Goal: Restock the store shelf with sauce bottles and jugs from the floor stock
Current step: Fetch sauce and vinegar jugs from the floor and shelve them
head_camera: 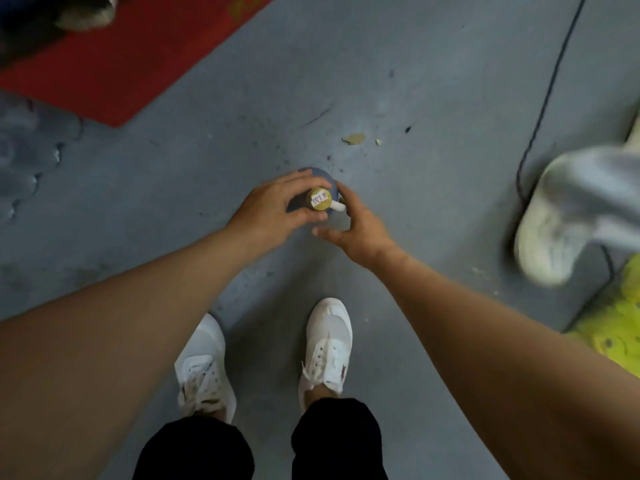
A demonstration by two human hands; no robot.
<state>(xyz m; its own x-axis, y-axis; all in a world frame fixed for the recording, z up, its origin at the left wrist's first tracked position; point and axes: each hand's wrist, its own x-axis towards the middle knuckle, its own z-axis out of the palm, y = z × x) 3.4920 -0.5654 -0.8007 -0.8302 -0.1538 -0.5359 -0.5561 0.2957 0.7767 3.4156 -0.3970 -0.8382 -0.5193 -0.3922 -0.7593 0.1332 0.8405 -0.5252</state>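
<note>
From the head view, a jug (pixel 323 194) with a gold cap (pixel 319 199) and a white handle (pixel 337 206) is standing upright on the grey floor (pixel 398 81), seen from straight above. The left hand (pixel 273 206) is curling its fingers and thumb around the jug's neck just under the cap. The right hand (pixel 353 225) is hovering at the handle side, fingers bent and loosely spread, one fingertip near the handle; whether it is touching is unclear. Two white shoes (pixel 329 348) are planted below the jug. A red mat (pixel 138 64) is lying at upper left, a black cable (pixel 540 109) running at right beside another white shoe (pixel 550 237).
</note>
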